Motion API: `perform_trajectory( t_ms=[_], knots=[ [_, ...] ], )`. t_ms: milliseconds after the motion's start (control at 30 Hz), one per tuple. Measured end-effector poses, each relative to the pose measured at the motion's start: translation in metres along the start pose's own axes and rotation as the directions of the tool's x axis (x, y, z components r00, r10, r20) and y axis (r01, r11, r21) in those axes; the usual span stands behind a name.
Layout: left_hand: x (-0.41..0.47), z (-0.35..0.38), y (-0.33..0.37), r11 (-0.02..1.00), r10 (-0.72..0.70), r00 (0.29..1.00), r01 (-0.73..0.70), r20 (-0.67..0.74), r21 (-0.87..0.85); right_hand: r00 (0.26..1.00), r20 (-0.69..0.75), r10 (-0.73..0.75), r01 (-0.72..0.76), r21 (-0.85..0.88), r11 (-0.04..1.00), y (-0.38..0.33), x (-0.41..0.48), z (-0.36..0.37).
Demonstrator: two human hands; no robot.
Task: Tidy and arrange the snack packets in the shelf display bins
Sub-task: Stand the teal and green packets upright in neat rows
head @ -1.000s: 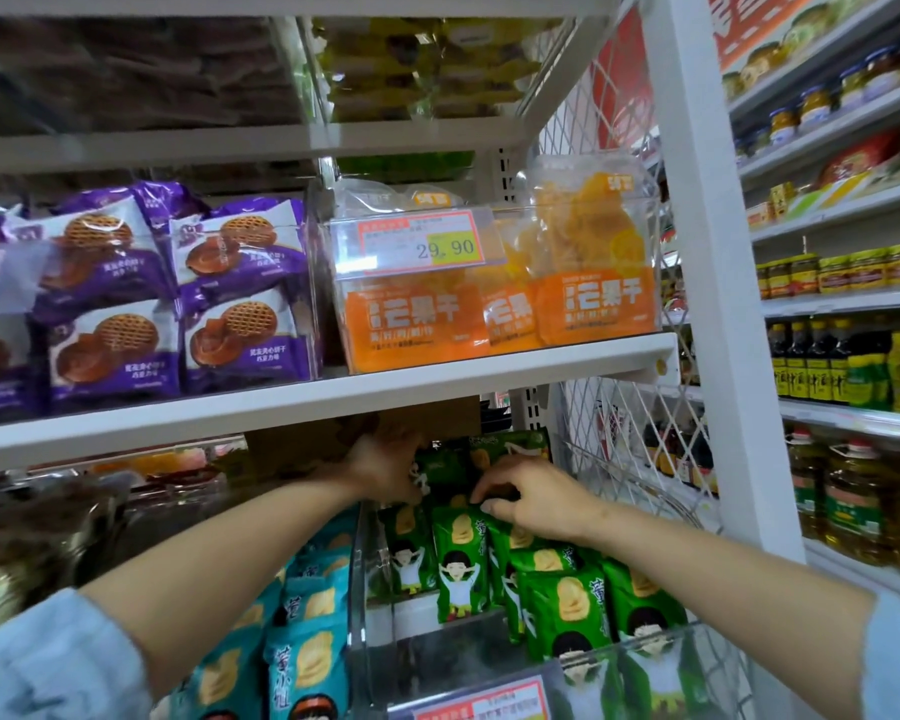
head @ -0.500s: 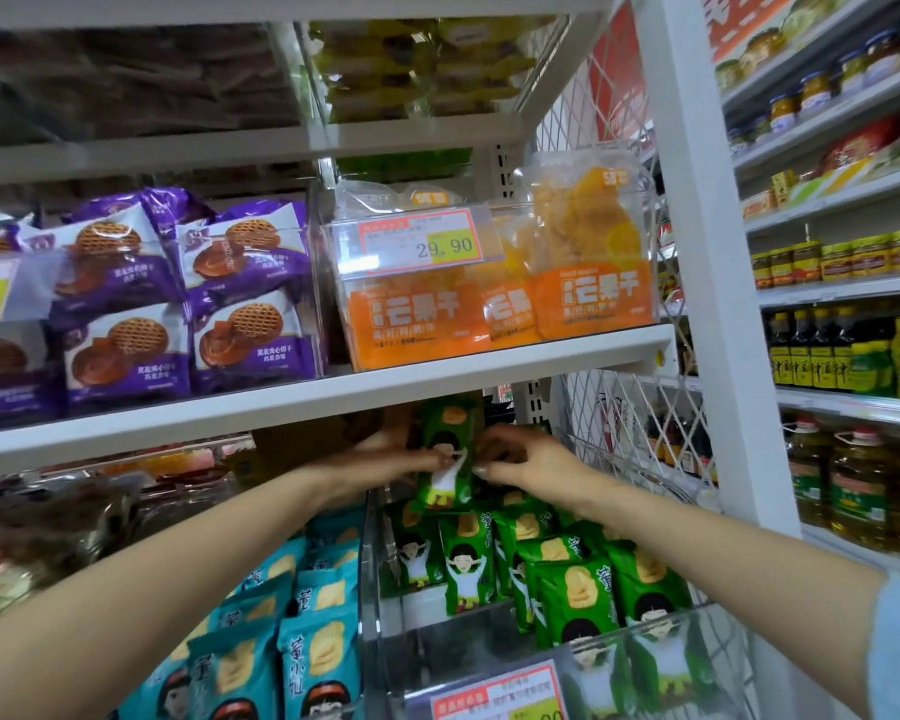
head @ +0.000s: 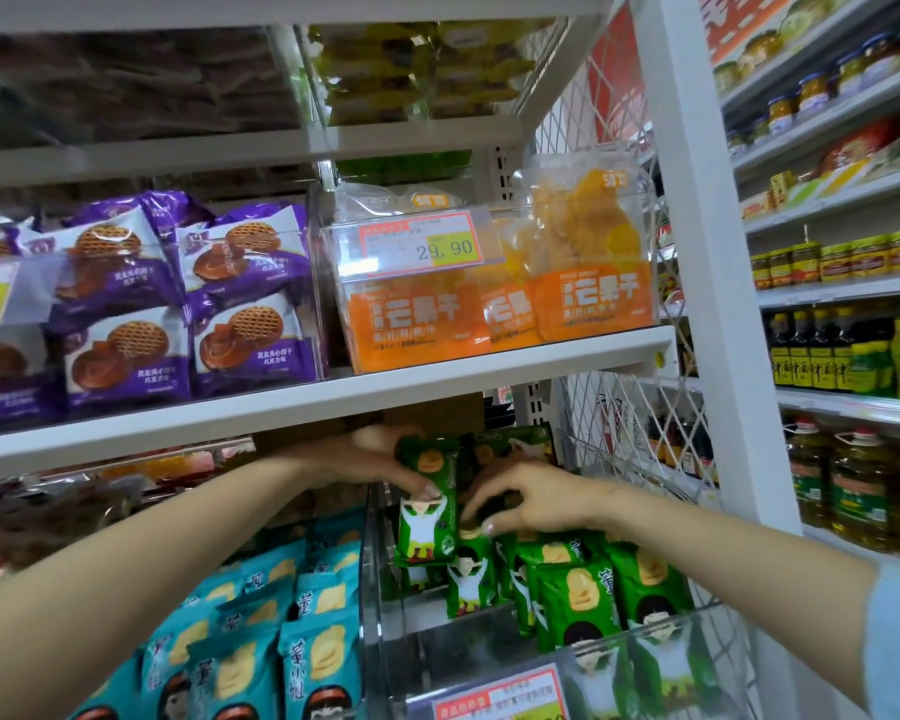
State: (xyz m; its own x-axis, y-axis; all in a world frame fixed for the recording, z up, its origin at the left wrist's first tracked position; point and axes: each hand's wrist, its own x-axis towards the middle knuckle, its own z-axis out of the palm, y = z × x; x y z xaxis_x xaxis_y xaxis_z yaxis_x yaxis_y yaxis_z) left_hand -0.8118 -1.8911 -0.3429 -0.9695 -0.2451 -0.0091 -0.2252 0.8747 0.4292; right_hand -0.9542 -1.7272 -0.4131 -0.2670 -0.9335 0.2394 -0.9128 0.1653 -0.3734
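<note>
My left hand [head: 370, 459] grips a green snack packet [head: 426, 506] by its upper part and holds it upright above a clear plastic bin [head: 380, 589] on the lower shelf. Several more green packets [head: 578, 600] stand in rows inside that bin. My right hand [head: 528, 498] reaches in from the right, its fingertips pinching the top of another green packet [head: 471, 569] just right of the held one. More green packets lie at the back under the shelf, partly hidden by both hands.
Teal packets [head: 292, 631] fill the neighbouring bin on the left. The white shelf board [head: 281, 407] above carries purple biscuit packs [head: 250, 304] and an orange dried-mango bin [head: 489, 293]. A white upright post [head: 707, 304] and wire mesh bound the right side.
The green packet in my left hand has come down and forward from under the shelf. My right hand has dropped onto the packets in the bin.
</note>
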Motion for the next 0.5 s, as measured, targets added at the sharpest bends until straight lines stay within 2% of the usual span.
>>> perform_trajectory(
  t_ms=[100, 200, 367, 500],
  knots=[
    [0.007, -0.001, 0.003, 0.960, -0.015, 0.999, 0.003, 0.040, 0.280, 0.994, 0.106, -0.004, 0.020, -0.155, 0.988, -0.001, 0.004, 0.004],
    [0.017, 0.006, 0.005, 0.861, -0.062, 0.994, 0.007, 0.091, 0.508, 0.995, 0.104, 0.002, 0.021, -0.216, 0.976, 0.000, 0.006, 0.004],
    [0.036, 0.020, 0.009, 0.730, -0.131, 0.985, 0.022, 0.108, 0.683, 0.997, 0.077, -0.013, 0.032, -0.250, 0.968, 0.002, 0.008, 0.008],
    [0.048, 0.033, 0.006, 0.671, -0.160, 0.979, 0.014, 0.125, 0.741, 0.998, 0.057, -0.018, 0.033, -0.265, 0.964, 0.005, 0.009, 0.010]
  ],
)
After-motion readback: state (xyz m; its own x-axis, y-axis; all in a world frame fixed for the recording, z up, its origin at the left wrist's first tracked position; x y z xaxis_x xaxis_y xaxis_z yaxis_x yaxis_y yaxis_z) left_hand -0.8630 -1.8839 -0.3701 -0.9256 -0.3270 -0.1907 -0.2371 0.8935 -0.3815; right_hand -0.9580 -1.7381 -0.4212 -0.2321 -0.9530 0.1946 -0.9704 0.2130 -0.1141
